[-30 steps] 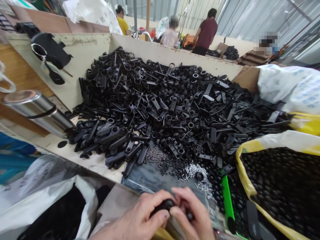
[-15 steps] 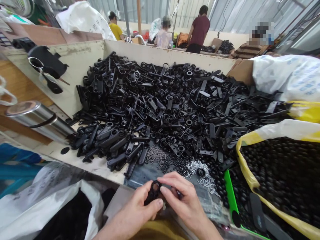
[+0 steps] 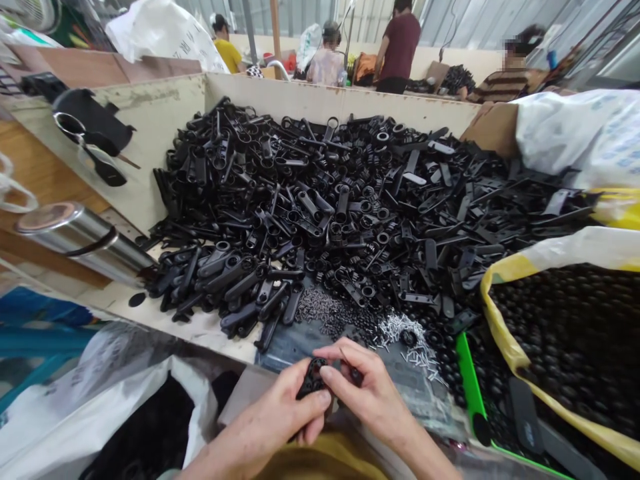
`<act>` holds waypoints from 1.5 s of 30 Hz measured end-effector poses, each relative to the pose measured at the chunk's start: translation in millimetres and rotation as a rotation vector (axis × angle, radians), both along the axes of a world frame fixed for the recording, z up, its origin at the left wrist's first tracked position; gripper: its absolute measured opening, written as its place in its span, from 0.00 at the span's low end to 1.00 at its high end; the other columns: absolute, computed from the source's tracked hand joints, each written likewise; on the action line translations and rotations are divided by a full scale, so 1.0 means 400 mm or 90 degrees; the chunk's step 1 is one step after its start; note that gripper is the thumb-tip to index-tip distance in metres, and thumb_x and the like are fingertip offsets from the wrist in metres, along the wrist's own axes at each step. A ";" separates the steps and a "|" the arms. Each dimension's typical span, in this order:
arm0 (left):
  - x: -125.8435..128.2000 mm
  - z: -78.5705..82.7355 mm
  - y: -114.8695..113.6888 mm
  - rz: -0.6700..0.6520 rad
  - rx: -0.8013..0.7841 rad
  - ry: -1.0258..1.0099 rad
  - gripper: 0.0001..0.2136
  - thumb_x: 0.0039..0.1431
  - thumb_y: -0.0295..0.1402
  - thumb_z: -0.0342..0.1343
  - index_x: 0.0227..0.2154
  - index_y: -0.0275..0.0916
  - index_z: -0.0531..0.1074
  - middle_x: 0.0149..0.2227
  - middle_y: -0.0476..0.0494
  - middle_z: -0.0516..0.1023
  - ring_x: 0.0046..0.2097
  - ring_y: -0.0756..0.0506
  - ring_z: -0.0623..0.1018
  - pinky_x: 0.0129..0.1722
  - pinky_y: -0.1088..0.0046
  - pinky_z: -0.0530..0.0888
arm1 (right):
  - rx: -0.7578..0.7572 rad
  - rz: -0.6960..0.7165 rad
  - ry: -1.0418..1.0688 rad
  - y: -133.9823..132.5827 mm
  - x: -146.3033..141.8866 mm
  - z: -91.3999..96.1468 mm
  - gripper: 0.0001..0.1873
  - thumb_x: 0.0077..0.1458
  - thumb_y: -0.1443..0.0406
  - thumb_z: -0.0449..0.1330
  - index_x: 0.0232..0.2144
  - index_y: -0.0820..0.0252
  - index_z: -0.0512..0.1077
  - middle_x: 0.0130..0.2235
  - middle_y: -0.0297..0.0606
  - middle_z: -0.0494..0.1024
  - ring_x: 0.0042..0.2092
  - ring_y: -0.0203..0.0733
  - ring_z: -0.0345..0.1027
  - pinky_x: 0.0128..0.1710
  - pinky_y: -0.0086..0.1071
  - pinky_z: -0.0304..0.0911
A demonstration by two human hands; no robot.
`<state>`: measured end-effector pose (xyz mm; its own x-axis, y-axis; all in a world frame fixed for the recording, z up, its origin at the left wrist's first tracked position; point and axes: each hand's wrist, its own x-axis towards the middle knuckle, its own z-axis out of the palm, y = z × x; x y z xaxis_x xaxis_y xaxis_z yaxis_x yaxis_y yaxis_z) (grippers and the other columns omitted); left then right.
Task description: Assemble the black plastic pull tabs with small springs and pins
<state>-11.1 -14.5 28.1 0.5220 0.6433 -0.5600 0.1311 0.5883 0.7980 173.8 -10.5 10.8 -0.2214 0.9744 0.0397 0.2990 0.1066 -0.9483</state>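
Both of my hands meet at the bottom centre over a small black plastic part (image 3: pixel 313 379). My left hand (image 3: pixel 280 420) grips it from below with thumb and fingers closed. My right hand (image 3: pixel 367 393) pinches it from the right, fingers curled. Just beyond the hands lie small dark springs (image 3: pixel 325 310) and silvery pins (image 3: pixel 405 337). A large heap of black plastic handle parts (image 3: pixel 325 213) fills the wooden bin (image 3: pixel 320 100) ahead.
A yellow-rimmed bag of small black round parts (image 3: pixel 570 333) sits at the right, with a green-edged tool (image 3: pixel 470 387) beside it. A steel flask (image 3: pixel 75 233) lies at the left. A white bag with black contents (image 3: pixel 125 427) is at lower left. Several people work beyond the bin.
My hands have come up from the bottom edge toward the bin, and the black part has turned so its perforated face shows. The view has shifted slightly.
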 end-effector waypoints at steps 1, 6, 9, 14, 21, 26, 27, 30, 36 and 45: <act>-0.001 -0.009 -0.003 -0.001 0.013 0.017 0.27 0.62 0.47 0.59 0.57 0.35 0.68 0.20 0.58 0.66 0.26 0.49 0.63 0.31 0.72 0.62 | 0.000 -0.016 -0.003 -0.003 -0.004 -0.004 0.11 0.62 0.62 0.62 0.41 0.56 0.84 0.29 0.32 0.72 0.29 0.37 0.63 0.28 0.29 0.59; -0.031 -0.054 -0.013 0.053 0.070 0.118 0.20 0.64 0.50 0.59 0.47 0.39 0.71 0.23 0.56 0.69 0.26 0.50 0.66 0.28 0.74 0.64 | -0.026 0.000 -0.017 -0.012 0.023 -0.025 0.11 0.63 0.61 0.63 0.43 0.54 0.83 0.31 0.32 0.75 0.29 0.37 0.64 0.29 0.29 0.60; -0.039 -0.051 -0.009 0.094 0.029 0.073 0.22 0.61 0.56 0.59 0.39 0.40 0.69 0.19 0.60 0.63 0.22 0.53 0.58 0.23 0.75 0.55 | 0.010 -0.045 -0.051 -0.006 0.054 -0.023 0.11 0.66 0.59 0.61 0.43 0.54 0.83 0.28 0.31 0.73 0.29 0.38 0.65 0.29 0.30 0.61; -0.010 -0.030 -0.007 0.065 -0.061 0.014 0.28 0.53 0.57 0.65 0.43 0.39 0.68 0.18 0.61 0.64 0.20 0.54 0.57 0.20 0.76 0.52 | 0.105 0.075 -0.085 0.022 0.048 0.015 0.13 0.70 0.62 0.58 0.50 0.52 0.81 0.44 0.38 0.78 0.35 0.38 0.71 0.34 0.30 0.67; -0.007 -0.030 -0.010 0.033 -0.098 0.006 0.26 0.54 0.49 0.65 0.47 0.37 0.66 0.15 0.61 0.68 0.17 0.55 0.57 0.19 0.77 0.52 | 0.060 0.253 -0.142 0.066 0.022 0.020 0.12 0.69 0.62 0.61 0.50 0.53 0.82 0.39 0.34 0.79 0.36 0.37 0.72 0.37 0.29 0.65; -0.009 -0.010 -0.007 0.038 -0.129 -0.030 0.26 0.51 0.49 0.67 0.43 0.38 0.65 0.16 0.60 0.69 0.17 0.56 0.58 0.19 0.78 0.53 | 0.008 0.251 -0.110 0.058 0.036 0.002 0.18 0.66 0.59 0.64 0.56 0.56 0.79 0.40 0.36 0.78 0.34 0.37 0.68 0.33 0.29 0.63; -0.009 -0.010 -0.008 0.032 -0.132 -0.035 0.25 0.50 0.49 0.67 0.42 0.38 0.66 0.16 0.60 0.69 0.16 0.56 0.58 0.19 0.78 0.53 | 0.013 0.254 -0.109 0.053 0.040 -0.001 0.17 0.67 0.59 0.63 0.56 0.56 0.79 0.40 0.37 0.79 0.35 0.38 0.69 0.33 0.29 0.63; -0.006 -0.015 -0.015 0.018 -0.153 -0.045 0.24 0.50 0.50 0.67 0.40 0.38 0.66 0.16 0.60 0.70 0.16 0.57 0.59 0.19 0.79 0.55 | 0.051 0.272 -0.129 0.041 0.053 -0.010 0.18 0.71 0.57 0.59 0.57 0.56 0.78 0.41 0.38 0.80 0.38 0.41 0.72 0.38 0.31 0.67; -0.003 -0.031 -0.023 0.009 -0.193 -0.066 0.21 0.49 0.47 0.68 0.35 0.39 0.66 0.16 0.56 0.73 0.14 0.57 0.60 0.17 0.80 0.55 | 0.092 0.324 -0.197 0.026 0.065 0.007 0.18 0.74 0.58 0.55 0.59 0.58 0.76 0.45 0.42 0.81 0.44 0.44 0.77 0.46 0.33 0.70; -0.008 -0.032 -0.014 0.020 -0.216 -0.146 0.17 0.52 0.42 0.68 0.37 0.35 0.71 0.22 0.46 0.81 0.14 0.58 0.66 0.17 0.80 0.54 | 0.066 0.256 -0.187 0.005 0.081 -0.015 0.21 0.70 0.55 0.60 0.60 0.57 0.76 0.41 0.41 0.81 0.39 0.45 0.76 0.42 0.37 0.70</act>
